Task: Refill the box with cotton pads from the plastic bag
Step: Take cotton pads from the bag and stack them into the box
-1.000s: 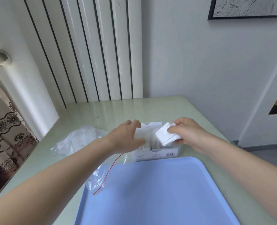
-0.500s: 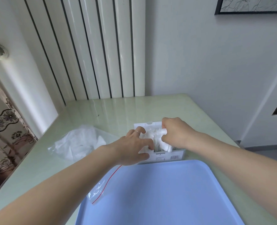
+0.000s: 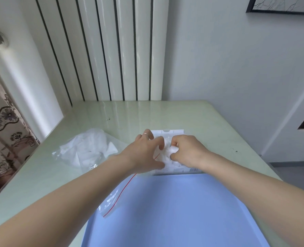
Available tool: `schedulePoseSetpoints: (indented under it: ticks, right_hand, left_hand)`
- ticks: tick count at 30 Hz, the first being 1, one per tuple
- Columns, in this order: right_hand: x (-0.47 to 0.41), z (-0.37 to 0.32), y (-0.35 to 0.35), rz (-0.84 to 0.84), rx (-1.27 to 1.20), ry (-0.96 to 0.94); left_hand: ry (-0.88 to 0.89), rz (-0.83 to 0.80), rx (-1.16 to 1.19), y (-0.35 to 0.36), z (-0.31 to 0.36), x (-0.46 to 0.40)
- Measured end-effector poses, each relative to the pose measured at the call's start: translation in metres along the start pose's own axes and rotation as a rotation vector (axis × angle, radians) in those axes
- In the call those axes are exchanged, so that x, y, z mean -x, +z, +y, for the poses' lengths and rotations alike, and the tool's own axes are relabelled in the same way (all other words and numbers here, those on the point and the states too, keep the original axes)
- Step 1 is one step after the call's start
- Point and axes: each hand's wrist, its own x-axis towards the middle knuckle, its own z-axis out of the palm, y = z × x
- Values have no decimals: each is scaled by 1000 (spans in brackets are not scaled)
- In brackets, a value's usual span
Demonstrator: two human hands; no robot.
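Far left, the bag [image 3: 90, 148] lies crumpled on the table [image 3: 165, 114], bare surface beyond it. Left hand [image 3: 144, 152] curls around the box [image 3: 169, 134] edge. Right hand [image 3: 188, 150] pinches pads [image 3: 167, 152] inside. The tray [image 3: 174, 211] rim touches the box's near side.

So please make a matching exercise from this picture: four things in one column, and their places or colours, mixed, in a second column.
Things
1. tray
2. plastic bag
3. box
4. ring

Descriptions
A. white, under both hands
B. blue, nearest the camera
C. on a finger of the left hand
D. clear and crumpled, left of the box

Pairs: 1-B, 2-D, 3-A, 4-C
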Motion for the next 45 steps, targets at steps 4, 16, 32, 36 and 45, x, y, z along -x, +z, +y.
schedulePoseSetpoints:
  ticks: [4,16,32,36,45]
  right_hand:
    - [-3,-5,1,6,56,3]
    - [-8,-5,13,-24,-83,85]
    - [22,-26,-13,165,135,-51]
    - [59,-57,-6,143,-225,-333]
    - [86,-61,67,-91,242,-716]
  left_hand:
    - [-87,40,-45,-1,1,-2]
    - [-101,32,-15,-1,5,-3]
    - [-136,1,171,-38,-12,17]
    - [-358,163,260,-63,-57,39]
    - [-804,137,389,-41,-128,99]
